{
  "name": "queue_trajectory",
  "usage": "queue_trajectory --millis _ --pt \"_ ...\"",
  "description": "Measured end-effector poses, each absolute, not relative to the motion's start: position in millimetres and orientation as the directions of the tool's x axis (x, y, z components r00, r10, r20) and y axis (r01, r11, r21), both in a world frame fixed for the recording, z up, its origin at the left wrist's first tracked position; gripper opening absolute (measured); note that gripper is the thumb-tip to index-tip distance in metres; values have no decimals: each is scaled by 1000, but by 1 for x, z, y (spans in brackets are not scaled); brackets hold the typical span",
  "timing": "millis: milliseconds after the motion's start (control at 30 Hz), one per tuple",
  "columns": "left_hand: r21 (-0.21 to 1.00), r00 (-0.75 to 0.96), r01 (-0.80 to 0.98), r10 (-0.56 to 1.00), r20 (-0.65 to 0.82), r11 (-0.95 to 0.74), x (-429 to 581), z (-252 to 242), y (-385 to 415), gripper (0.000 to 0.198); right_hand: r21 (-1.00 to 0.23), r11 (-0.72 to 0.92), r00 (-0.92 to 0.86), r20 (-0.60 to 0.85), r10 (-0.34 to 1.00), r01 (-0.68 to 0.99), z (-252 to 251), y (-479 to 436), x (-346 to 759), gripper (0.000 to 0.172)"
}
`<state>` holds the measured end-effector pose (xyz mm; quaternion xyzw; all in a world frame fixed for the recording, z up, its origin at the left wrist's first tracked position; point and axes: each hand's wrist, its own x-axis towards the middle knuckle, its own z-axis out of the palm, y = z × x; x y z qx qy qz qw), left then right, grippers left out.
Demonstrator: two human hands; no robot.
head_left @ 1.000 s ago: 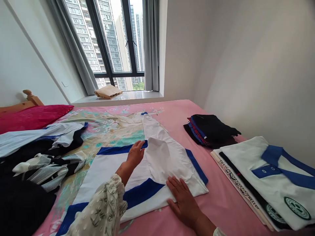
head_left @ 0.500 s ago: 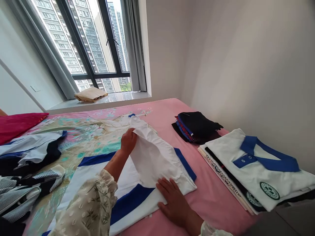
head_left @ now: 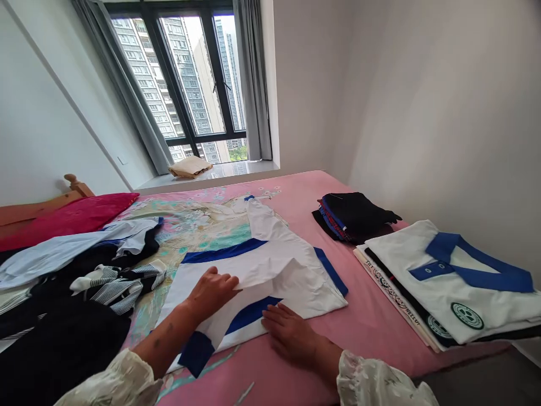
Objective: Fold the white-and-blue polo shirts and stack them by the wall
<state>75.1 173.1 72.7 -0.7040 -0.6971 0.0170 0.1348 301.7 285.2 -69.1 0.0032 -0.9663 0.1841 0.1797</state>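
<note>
A white long-sleeved shirt with blue panels (head_left: 304, 282) lies spread on the bed. My left hand (head_left: 215, 293) is closed on the white cloth of one sleeve, above the middle of the shirt. That sleeve's blue cuff (head_left: 196, 352) hangs below my left wrist, at the shirt's near edge. Flat on the near edge, beside a blue panel (head_left: 253, 314), rests my right hand (head_left: 291, 335), its fingers stretched out. The other sleeve (head_left: 262, 217) reaches toward the window, ending in a blue cuff.
To the right is a folded stack topped by a white shirt with a blue collar (head_left: 477, 265). Behind it sits a pile of dark folded clothes (head_left: 359, 217). Loose black, white and striped clothes (head_left: 122, 282) and a red pillow (head_left: 84, 217) lie left on the pink bedspread (head_left: 304, 186).
My left hand has brought the sleeve from the far side toward me and down to the left, laying it across the shirt. My right hand stays near the same edge. The view has turned left.
</note>
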Motion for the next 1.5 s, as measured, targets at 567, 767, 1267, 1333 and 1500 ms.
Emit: queue_trajectory --millis 567,767,1267,1333,1500 --pt "540 -797 572 575 186 617 144 -58 -1 42 -353 935 -908 400 124 -28 -87 253 286 39" --pt "675 -860 339 506 -58 655 112 67 59 46 -339 940 -904 411 115 -35 -94 255 283 40" --pt "-128 -186 955 878 441 267 167 291 151 34 -333 936 -870 423 254 111 -85 264 267 47" --pt "-127 -156 964 881 446 235 165 289 141 32 -322 940 -867 430 252 113 -80 270 257 45" --pt "-139 -18 985 872 489 98 159 278 109 30 -333 925 -874 376 309 184 -80 286 237 51"
